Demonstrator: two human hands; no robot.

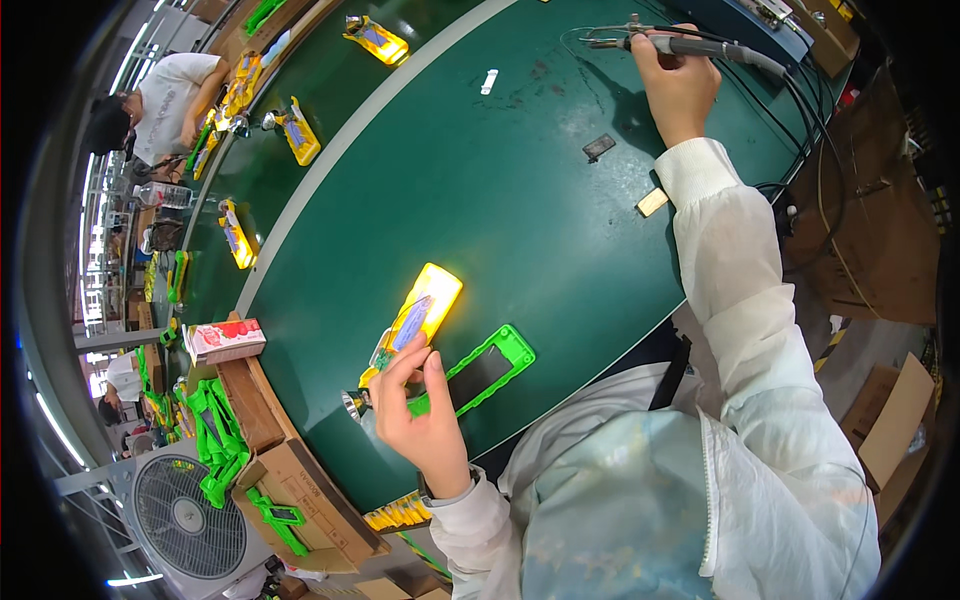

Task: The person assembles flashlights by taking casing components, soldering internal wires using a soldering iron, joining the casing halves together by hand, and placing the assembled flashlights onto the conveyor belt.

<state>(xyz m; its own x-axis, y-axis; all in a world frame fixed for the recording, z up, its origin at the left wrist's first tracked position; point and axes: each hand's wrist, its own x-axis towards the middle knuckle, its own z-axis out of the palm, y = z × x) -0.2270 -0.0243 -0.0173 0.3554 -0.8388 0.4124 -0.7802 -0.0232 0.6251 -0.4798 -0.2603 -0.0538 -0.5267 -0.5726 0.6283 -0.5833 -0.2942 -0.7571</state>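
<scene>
The left hand [425, 428] had its fingers bent close together at the lower end of the yellow lamp [436, 292], perhaps to steady it; whether they pinched a wire or only touched the casing, I cannot tell. The lamp lay slantwise on the green table [380, 195], just beside the green frame [516, 347], within easy reach. The right hand [685, 92] had its fingers clamped around the soldering iron [690, 46] like a pen, probably for fine control, its tip well apart from the lamp.
</scene>
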